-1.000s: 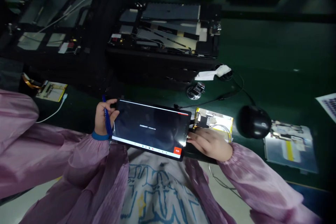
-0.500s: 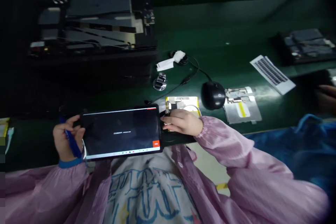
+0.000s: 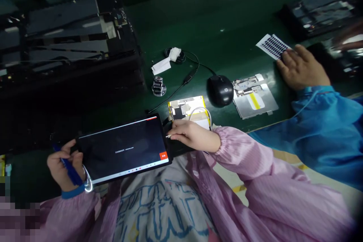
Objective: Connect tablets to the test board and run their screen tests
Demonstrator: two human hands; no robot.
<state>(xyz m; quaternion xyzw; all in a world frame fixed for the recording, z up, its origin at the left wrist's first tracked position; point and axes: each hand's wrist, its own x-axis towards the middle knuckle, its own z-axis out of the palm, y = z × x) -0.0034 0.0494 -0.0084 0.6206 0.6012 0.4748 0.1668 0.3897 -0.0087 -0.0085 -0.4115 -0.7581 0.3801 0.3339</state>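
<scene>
A tablet [image 3: 121, 140] with a dark screen, a line of small text and a red button lies tilted in front of me. At its left edge my left hand [image 3: 66, 162] is closed, with a blue pen [image 3: 69, 170] across the fingers. My right hand [image 3: 193, 134] pinches a small light plug [image 3: 169, 136] at the tablet's right edge; the fingers partly hide it. A white cable [image 3: 208, 112] loops behind that hand, over a yellow-edged battery with a circuit board [image 3: 187, 106].
A black mouse [image 3: 221, 90] sits beside a silver metal plate [image 3: 256, 102]. Behind are a small chrome stand [image 3: 158, 86] and a coiled black cable [image 3: 180, 56]. Stacked device parts [image 3: 70, 38] fill the back left. A co-worker's hand [image 3: 304, 68] rests by a label sheet [image 3: 272, 46].
The view has shifted, so the bench things sit further left. A co-worker's hand and blue sleeve have come in onto the label sheet. Both my hands stay at the tablet's edges.
</scene>
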